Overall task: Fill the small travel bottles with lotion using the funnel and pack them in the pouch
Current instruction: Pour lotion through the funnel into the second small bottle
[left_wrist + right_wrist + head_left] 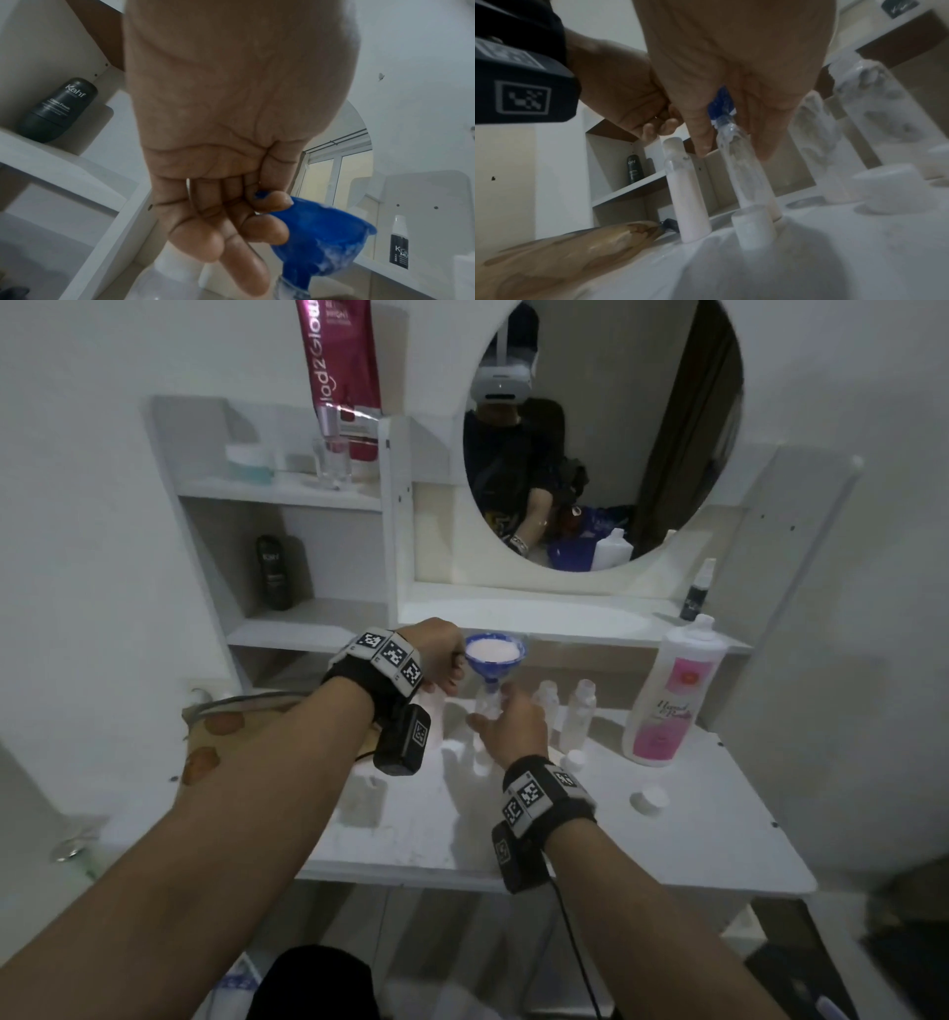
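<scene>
A blue funnel [494, 655], full of white lotion, is being pinched at its rim by the left hand [441, 654]. The clear bottle [741, 162] beneath is being gripped near its neck by the right hand [513, 721]

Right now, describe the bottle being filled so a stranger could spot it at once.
Start at the round mirror and drop to the white table below it, where a row of small clear bottles stands left of the big pink lotion bottle. The one being filled sits in the right hand. Only it has the blue funnel, full of white lotion, in its neck.
</scene>
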Demonstrator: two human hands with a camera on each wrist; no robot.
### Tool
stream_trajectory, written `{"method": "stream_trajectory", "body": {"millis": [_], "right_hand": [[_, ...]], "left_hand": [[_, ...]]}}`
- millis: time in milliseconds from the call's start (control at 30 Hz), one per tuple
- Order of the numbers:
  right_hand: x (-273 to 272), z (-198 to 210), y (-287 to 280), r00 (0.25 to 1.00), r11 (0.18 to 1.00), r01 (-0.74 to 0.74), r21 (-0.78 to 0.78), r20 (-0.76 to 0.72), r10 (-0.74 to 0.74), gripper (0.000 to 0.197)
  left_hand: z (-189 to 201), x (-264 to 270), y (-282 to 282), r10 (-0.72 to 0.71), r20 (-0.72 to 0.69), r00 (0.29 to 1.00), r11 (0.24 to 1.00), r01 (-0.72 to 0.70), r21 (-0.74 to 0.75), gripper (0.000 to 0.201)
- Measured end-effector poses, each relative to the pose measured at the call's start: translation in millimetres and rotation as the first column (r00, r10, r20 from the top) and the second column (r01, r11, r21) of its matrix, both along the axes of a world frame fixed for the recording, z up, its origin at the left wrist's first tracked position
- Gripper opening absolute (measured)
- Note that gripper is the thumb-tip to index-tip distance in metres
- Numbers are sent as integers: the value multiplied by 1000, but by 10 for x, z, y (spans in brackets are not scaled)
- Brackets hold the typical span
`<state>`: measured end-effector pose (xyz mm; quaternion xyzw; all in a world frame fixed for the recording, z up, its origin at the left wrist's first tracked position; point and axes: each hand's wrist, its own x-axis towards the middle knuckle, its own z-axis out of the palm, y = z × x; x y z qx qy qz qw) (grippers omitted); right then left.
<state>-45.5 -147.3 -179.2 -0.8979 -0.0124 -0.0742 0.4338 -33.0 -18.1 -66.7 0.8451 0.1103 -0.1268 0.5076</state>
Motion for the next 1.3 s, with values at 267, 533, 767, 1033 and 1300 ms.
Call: {"method": "stream_trajectory", "body": {"millis": [267,533,767,1033,1300], "right_hand": [[167,-97,17,1000,1000,-16,-10,-15,16,48],[235,-100,-61,998,998,-50,-42,-50,47,50],[198,-57,-100,996,997,-64,-52,-58,61,48],[199,-52,-142,994,995,-88,-54,-70,85,43],[174,-30,-138,994,995,-97,-30,-59,95,47]], "left_hand": [[-28,107,178,-106,-6,994,991,105,-82,24],[-150,126,263,-130,23,991,949,131,-288,20],[-198,133,230,-139,99,985,939,163,-304,19],[-218,118,218,-117,125,985,934,152,-323,19],[-211,80,256,-101,128,987,935,138,-326,21]]}}
